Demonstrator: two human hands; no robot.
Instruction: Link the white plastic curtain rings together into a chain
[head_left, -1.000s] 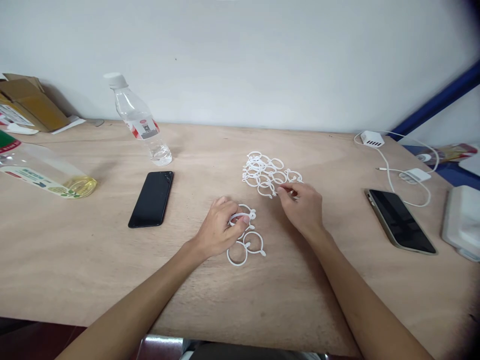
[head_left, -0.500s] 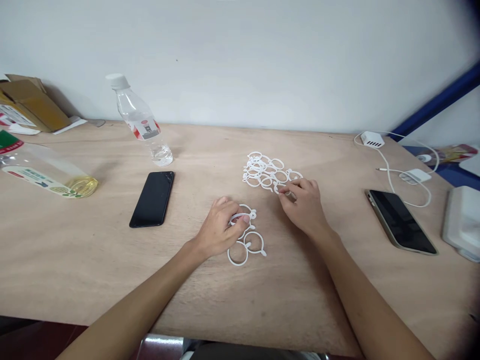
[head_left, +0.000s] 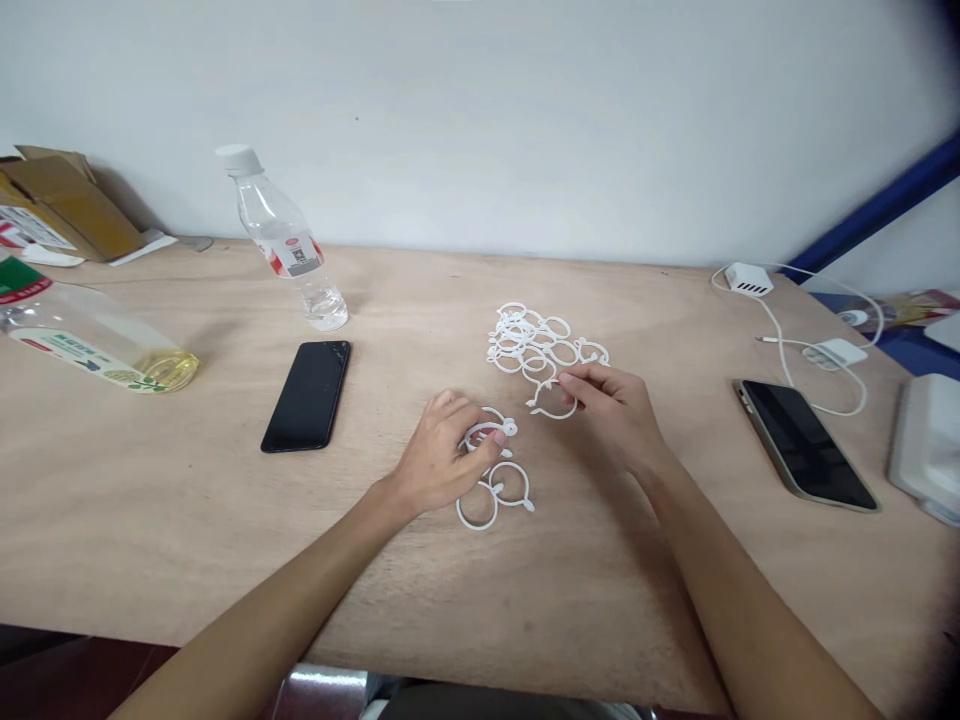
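Note:
Between the thumb and fingers of my left hand (head_left: 442,452) is a white plastic ring (head_left: 480,430) with a small knob at its side. Two more white rings (head_left: 477,507) lie on the table just below that hand, and another shows partly behind the held one. My right hand (head_left: 611,405) pinches a white open ring (head_left: 556,412), its gap and tab pointing left. Beyond my right hand lies a pile of similar white rings (head_left: 529,340), overlapping one another.
On the left are a black phone (head_left: 306,397), a clear water bottle (head_left: 289,245), a bottle of yellow liquid (head_left: 97,330) and a cardboard box (head_left: 75,205). To the right lie another phone (head_left: 806,445), a charger (head_left: 748,280) with white cable, and a white plastic object (head_left: 930,445).
My right hand has drawn one open ring from the near edge of the pile toward me. My left hand stays nearly still, still holding its ring.

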